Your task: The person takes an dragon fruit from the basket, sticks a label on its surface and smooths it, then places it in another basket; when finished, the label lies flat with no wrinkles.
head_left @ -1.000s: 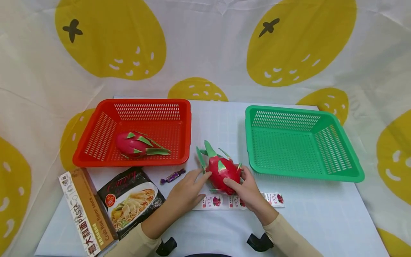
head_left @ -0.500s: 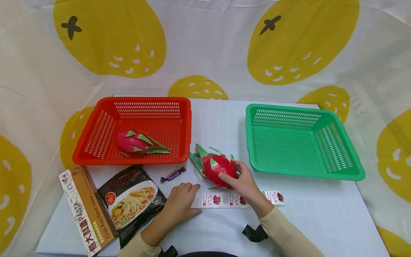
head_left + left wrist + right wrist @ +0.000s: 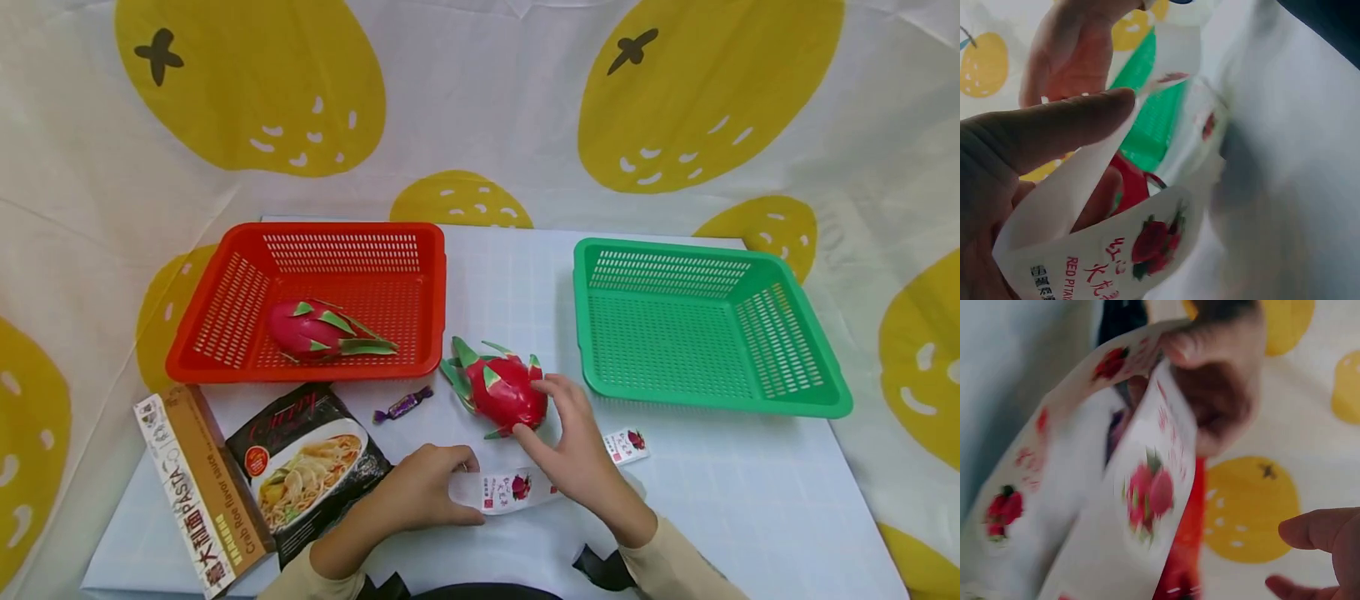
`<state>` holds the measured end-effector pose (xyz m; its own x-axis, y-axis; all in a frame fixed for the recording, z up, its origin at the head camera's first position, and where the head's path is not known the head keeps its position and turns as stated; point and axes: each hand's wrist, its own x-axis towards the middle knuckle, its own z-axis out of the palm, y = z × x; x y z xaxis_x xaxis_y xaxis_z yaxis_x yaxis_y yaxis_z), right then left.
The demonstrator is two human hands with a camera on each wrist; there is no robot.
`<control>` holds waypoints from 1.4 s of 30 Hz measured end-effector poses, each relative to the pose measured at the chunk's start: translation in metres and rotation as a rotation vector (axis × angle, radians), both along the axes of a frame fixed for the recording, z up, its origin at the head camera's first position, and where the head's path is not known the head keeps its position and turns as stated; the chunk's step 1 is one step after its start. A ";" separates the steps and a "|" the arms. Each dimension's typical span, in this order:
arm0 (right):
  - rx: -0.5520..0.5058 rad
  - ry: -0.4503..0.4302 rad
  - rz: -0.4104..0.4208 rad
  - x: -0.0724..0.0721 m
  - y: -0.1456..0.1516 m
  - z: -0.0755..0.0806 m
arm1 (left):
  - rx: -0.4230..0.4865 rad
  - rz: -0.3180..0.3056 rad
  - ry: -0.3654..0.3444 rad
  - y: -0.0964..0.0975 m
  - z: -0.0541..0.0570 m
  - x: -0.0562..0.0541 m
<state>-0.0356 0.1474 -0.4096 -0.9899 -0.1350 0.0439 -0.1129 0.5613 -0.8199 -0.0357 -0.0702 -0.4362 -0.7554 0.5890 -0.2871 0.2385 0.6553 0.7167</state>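
Observation:
My left hand grips the left end of a strip of dragon fruit stickers, lifted and bent. In the left wrist view, the sticker strip curls round beside the thumb. A red dragon fruit with green leaf tips lies on the table just beyond the strip. My right hand is at the fruit's right side, thumb and fingers spread; whether they touch it I cannot tell. In the right wrist view, the right hand's fingers hold nothing. Its forearm side partly hides the strip in the head view.
A red basket with another dragon fruit stands at the back left. At the right is a green basket. A wrapped candy, a black noodle packet and a pasta box lie at the left.
The left hand has come off the dragon fruit and taken up the strip's end. The right hand has set the fruit down farther left and loosened its fingers.

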 end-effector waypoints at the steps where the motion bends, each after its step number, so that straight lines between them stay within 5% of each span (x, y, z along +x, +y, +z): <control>1: 0.025 0.072 0.025 0.005 -0.001 0.006 | 0.048 0.008 -0.061 0.000 0.004 -0.001; 5: 0.114 0.296 0.145 0.021 -0.004 0.026 | 0.214 0.032 -0.226 0.000 0.015 -0.005; 9: 0.211 0.386 0.237 0.030 -0.006 0.035 | 0.329 0.025 -0.297 0.001 0.024 -0.009; 16: 0.293 0.349 0.235 0.032 -0.008 0.038 | 0.409 0.020 -0.310 0.003 0.028 -0.015; 28: 0.377 0.274 0.232 0.031 -0.012 0.040 | 0.397 0.010 -0.361 0.004 0.034 -0.016; 42: 0.388 0.260 0.241 0.031 -0.014 0.036 | 0.450 0.012 -0.419 0.008 0.032 -0.014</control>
